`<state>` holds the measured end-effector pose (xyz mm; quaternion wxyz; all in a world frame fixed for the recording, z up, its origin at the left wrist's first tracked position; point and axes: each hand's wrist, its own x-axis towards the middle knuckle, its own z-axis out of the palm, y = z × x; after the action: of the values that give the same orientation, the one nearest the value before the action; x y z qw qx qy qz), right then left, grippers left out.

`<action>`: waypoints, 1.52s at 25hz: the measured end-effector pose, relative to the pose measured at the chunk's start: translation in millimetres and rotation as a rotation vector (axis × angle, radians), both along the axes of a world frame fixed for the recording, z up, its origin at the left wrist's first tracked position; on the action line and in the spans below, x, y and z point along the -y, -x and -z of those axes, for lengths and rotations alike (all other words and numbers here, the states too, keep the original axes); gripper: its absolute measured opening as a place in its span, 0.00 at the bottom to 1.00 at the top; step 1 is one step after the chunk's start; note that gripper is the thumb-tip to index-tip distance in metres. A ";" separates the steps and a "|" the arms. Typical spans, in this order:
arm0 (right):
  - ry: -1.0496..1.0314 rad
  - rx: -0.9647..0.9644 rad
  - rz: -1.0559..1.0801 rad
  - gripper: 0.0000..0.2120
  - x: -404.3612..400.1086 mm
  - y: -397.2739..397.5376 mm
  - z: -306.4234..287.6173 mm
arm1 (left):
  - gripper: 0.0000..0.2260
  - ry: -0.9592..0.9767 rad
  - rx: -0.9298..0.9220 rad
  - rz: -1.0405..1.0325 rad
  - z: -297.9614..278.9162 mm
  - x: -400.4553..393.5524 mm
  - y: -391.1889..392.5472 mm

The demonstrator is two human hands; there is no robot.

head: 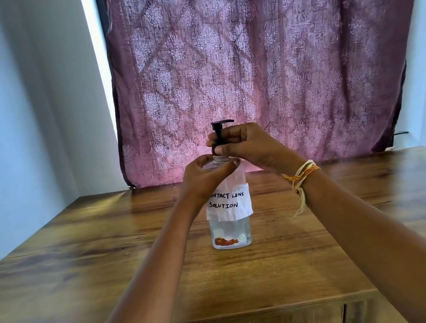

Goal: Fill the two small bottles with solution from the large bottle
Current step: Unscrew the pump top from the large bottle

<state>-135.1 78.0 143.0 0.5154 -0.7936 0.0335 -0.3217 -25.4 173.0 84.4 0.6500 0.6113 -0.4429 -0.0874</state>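
Clear plastic, with a black pump (219, 133) on top and a white paper label (228, 203) reading "contact lens solution", the large bottle (231, 232) stands upright near the middle of the wooden table (83, 269), in front of a mauve patterned curtain (258, 53). The left hand (203, 176) is wrapped round the bottle's shoulder, fingers curled to steady it. The right hand (245, 144) pinches the pump's collar just above the neck, thumb in front and fingers behind, with a bundle of threads (300, 177) round its wrist. This looks like the opening step: unscrewing or lifting out the pump so the liquid can be poured. The two small bottles do not show anywhere in the view, so none of the filling appears to be done. The next move probably calls for a firm twist of the collar against the left hand's hold, then drawing the pump tube straight up without tipping the bottle. Something orange-brown lies at the bottom of the bottle; I cannot tell what it is.
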 end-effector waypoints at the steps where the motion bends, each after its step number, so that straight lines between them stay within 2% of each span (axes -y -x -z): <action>1: 0.050 -0.019 0.052 0.16 0.0 -2.4 0.7 | 0.25 0.006 0.005 0.003 0.3 0.1 0.3; 3: 0.192 -0.054 0.240 0.23 -1.4 -7.1 2.6 | 0.21 0.021 0.012 0.021 0.1 -0.2 1.1; 5: 0.160 -0.030 0.342 0.27 -1.0 -8.3 2.7 | 0.22 0.027 0.014 0.035 0.3 0.0 0.3; 8: 0.002 -0.011 0.242 0.28 1.1 -5.4 1.4 | 0.27 0.012 0.009 0.012 1.0 0.6 -0.5; 12: -0.058 -0.008 0.114 0.24 1.4 -0.6 -0.2 | 0.15 0.009 -0.006 0.006 0.5 0.9 -1.3; 14: -0.053 -0.024 0.070 0.25 -1.6 -0.6 0.4 | 0.16 0.019 0.000 0.013 0.1 -0.2 0.4; 18: 0.094 -0.025 0.248 0.31 -4.5 -7.7 3.5 | 0.22 0.040 0.007 0.031 1.1 -0.8 0.2; 21: 0.036 0.024 0.255 0.26 -4.0 -6.7 4.0 | 0.27 0.009 0.007 0.011 0.8 0.7 -1.4; 25: -0.030 0.019 0.087 0.23 -9.3 -2.8 2.0 | 0.19 0.014 -0.005 0.002 1.3 0.0 -1.2; 29: 0.216 -0.047 0.243 0.33 -9.2 -8.9 0.0 | 0.10 0.026 0.009 0.037 0.2 -1.4 0.4; 31: 0.164 -0.028 0.264 0.33 -8.2 -9.2 0.3 | 0.11 0.043 0.005 0.042 0.0 -1.3 0.7; 34: 0.067 0.002 0.196 0.27 -6.7 -5.9 0.1 | 0.17 0.038 -0.012 0.035 1.4 0.3 -0.9; 38: 0.053 -0.022 0.107 0.25 -9.4 -5.6 -1.5 | 0.13 0.042 -0.022 0.032 2.0 1.1 -1.4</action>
<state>-129.5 87.4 144.5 0.4758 -0.8074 0.0732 -0.3411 -24.1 171.9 82.4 0.6660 0.5892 -0.4474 -0.0951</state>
